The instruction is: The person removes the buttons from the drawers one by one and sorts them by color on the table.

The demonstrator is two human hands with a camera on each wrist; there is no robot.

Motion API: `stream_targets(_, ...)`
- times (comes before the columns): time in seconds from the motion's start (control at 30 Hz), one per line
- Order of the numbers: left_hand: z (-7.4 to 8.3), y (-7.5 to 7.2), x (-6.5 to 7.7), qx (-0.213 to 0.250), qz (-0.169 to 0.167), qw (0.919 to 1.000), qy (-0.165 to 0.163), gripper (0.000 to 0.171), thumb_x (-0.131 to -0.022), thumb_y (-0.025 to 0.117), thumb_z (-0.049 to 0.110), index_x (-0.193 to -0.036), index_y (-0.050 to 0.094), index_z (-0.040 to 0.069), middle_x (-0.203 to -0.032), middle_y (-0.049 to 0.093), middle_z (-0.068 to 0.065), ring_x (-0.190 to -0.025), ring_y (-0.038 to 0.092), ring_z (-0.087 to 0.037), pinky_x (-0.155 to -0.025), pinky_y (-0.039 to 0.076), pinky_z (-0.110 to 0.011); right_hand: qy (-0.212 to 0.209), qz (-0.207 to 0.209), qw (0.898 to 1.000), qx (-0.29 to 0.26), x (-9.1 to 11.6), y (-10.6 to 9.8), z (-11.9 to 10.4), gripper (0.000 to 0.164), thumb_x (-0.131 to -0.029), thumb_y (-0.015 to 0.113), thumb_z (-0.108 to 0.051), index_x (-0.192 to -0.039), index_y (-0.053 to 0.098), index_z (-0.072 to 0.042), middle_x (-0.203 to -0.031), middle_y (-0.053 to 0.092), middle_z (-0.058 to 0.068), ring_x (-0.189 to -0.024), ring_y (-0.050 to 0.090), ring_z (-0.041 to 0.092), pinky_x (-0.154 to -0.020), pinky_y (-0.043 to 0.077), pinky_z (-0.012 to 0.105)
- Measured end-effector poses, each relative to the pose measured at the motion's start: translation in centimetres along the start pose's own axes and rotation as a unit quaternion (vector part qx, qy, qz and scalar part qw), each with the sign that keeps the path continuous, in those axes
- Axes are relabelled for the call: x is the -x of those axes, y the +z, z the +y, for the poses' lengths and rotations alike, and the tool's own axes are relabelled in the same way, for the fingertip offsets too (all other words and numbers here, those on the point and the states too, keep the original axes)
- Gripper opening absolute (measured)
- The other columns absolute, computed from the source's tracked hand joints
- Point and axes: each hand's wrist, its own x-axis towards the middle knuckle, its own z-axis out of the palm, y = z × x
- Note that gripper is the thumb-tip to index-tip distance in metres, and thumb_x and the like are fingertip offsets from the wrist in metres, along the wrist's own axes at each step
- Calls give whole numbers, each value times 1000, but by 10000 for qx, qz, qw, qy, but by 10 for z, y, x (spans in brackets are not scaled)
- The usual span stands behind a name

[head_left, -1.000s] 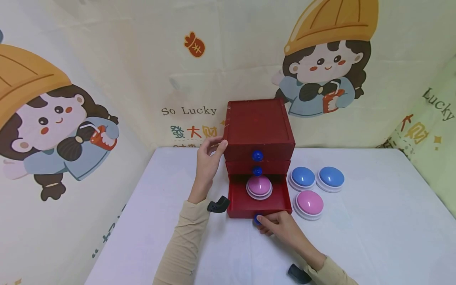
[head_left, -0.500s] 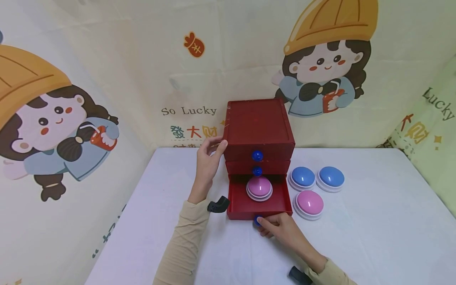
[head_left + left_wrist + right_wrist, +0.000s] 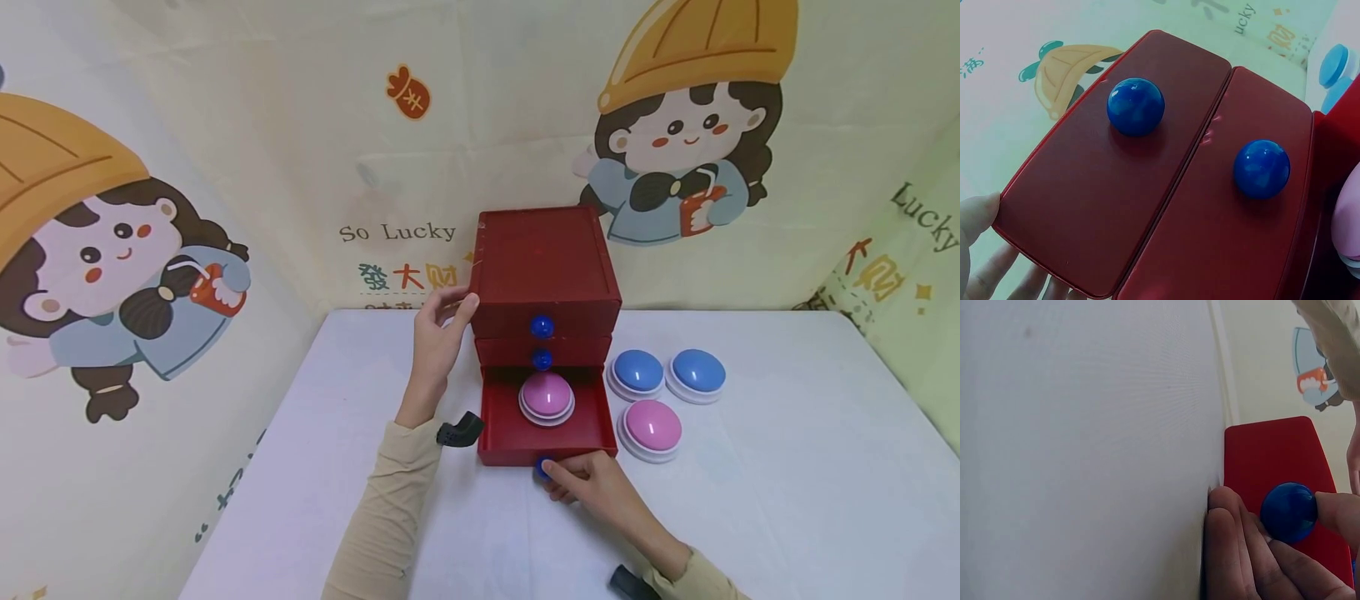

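Observation:
A red three-drawer cabinet (image 3: 546,254) stands on the white table, its bottom drawer (image 3: 501,432) pulled out. Inside that drawer sits a pink dome push button (image 3: 547,393) on a white base. My right hand (image 3: 600,487) pinches the bottom drawer's round blue knob (image 3: 1288,512) between thumb and fingers, its lower fingers low along the table. My left hand (image 3: 441,346) rests against the cabinet's left side, thumb at the front edge and fingers extended, as the left wrist view shows. Blue knobs mark the upper drawer (image 3: 1136,107) and the middle drawer (image 3: 1262,169), both closed.
Right of the cabinet stand two blue dome buttons (image 3: 638,372) and a second pink button (image 3: 653,426), all on white bases. Behind rises a cloth backdrop (image 3: 300,167) with cartoon figures. The pink button beside the drawer is close to its right wall.
The bottom drawer has slid slightly farther out toward me, with my right hand on its knob and the pink button riding along. My left hand stays at the cabinet's side.

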Motion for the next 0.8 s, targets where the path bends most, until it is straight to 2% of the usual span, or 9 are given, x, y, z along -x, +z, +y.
stream_targets(0.2, 1, 0, 0, 1, 30, 10000, -21, 36, -97, 64, 21, -127, 60, 2, -129, 60, -14, -112, 56, -23, -92, 47, -34, 29, 22, 10000, 70, 2, 1, -1, 35, -96, 64, -36, -91, 78, -5, -76, 74, 3, -67, 68, 15, -61, 56, 25)
stream_targets(0.8, 0, 1, -1, 50, 8, 10000, 59, 36, -97, 65, 20, -127, 60, 0, -129, 59, -15, -116, 55, -30, -91, 48, -34, -18, 68, 9999, 117, 7, 4, -1, 34, -96, 65, -36, -90, 78, -6, -74, 73, 2, -65, 68, 14, -59, 55, 26)
